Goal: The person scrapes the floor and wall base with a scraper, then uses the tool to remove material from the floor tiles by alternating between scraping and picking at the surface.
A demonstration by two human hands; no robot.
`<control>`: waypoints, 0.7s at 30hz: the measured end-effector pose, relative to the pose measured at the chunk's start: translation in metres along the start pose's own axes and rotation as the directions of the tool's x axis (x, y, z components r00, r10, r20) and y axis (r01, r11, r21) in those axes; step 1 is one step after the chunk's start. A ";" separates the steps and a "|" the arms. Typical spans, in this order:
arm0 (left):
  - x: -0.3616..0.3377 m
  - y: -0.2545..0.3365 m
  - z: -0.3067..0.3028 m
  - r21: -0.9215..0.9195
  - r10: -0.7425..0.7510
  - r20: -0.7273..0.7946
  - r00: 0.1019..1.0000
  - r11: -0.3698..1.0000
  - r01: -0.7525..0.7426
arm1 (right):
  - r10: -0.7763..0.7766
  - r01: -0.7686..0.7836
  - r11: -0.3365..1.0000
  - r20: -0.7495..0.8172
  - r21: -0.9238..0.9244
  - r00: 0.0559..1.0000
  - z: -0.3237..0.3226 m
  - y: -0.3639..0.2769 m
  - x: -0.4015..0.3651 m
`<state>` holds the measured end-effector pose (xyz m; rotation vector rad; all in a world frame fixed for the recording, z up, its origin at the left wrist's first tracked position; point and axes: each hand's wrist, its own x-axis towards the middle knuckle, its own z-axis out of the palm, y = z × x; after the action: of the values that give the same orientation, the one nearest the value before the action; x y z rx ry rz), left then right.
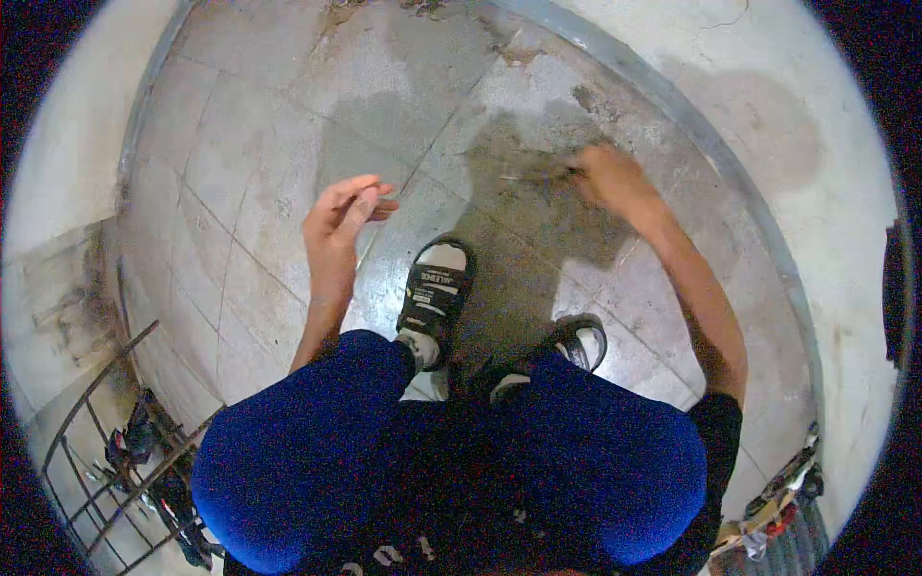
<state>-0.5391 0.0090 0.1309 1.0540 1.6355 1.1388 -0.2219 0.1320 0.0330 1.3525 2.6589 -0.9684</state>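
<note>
My left hand (pixel 350 213) hovers above the floor tiles, its fingers loosely bent and slightly apart, with nothing visible in it. To the right, my right hand (pixel 615 184) is blurred by motion over a darker patch of floor. Its fingers are closed around a thin, stick-like tool (pixel 523 178) that points left. The blur hides what kind of tool this is and whether its tip touches the floor. Beneath both hands lies the worn tile floor (pixel 279 182), with stains and rough, crumbly spots towards the far wall.
My sandalled feet (pixel 437 293) are planted between the hands, and my knees in blue trousers (pixel 615 451) are bent. A wall (pixel 759 125) curves round at the right. At lower left stands a metal rack (pixel 106 461); assorted items (pixel 778 523) lie at lower right.
</note>
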 end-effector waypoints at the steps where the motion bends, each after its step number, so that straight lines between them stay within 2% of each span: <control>1: 0.001 -0.003 -0.005 -0.001 -0.011 -0.039 0.999 1.000 0.011 | 0.050 -0.050 0.999 -0.024 -0.019 0.998 -0.011 0.007 -0.021; 5: 0.011 -0.011 -0.009 -0.024 -0.033 -0.022 0.999 0.999 0.032 | 0.148 -0.146 0.988 -0.056 0.044 0.987 -0.011 -0.013 -0.057; 8: 0.021 -0.017 0.014 -0.054 -0.081 0.053 0.995 0.995 0.084 | 0.164 -0.162 0.983 -0.021 0.085 0.986 0.041 -0.023 -0.036; 11: 0.025 -0.026 0.034 -0.111 -0.014 0.256 0.967 0.993 0.044 | 0.192 -0.174 0.978 -0.172 0.115 0.966 0.072 -0.044 -0.064; 12: 0.029 -0.029 0.039 0.022 -0.019 0.284 0.959 1.000 0.013 | 0.272 -0.251 0.959 -0.172 0.130 0.947 0.073 -0.051 -0.072; 14: 0.033 -0.037 0.050 0.323 0.117 0.319 0.940 0.919 -0.224 | 0.424 -0.401 0.902 -0.149 0.159 0.893 0.079 -0.066 -0.100; 15: 0.030 -0.044 0.056 0.455 0.161 0.362 0.918 0.829 -0.325 | 0.422 -0.397 0.904 -0.179 0.158 0.889 0.084 -0.075 -0.109; 16: 0.024 -0.060 0.064 0.495 0.272 0.441 0.856 0.722 -0.484 | 0.413 -0.387 0.909 -0.222 0.152 0.883 0.088 -0.080 -0.114; 17: 0.020 -0.075 0.076 0.467 0.321 0.528 0.786 0.664 -0.585 | 0.407 -0.383 0.913 -0.268 0.141 0.873 0.090 -0.087 -0.115; 18: 0.009 -0.085 0.090 0.429 0.356 0.611 0.707 0.602 -0.674 | 0.457 -0.457 0.888 -0.172 0.040 0.873 0.084 -0.102 -0.117; 19: -0.002 -0.096 0.102 0.385 0.381 0.686 0.620 0.534 -0.753 | 0.474 -0.480 0.877 -0.151 -0.006 0.867 0.087 -0.110 -0.119; 21: -0.018 -0.130 0.125 0.436 0.289 0.757 0.586 0.445 -0.782 | 0.503 -0.515 0.852 -0.125 -0.096 0.855 0.091 -0.120 -0.114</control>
<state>-0.4367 -0.0080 -0.0172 2.4093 1.1948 0.3133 -0.2621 -0.0515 0.0526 1.9647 2.1655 -0.6686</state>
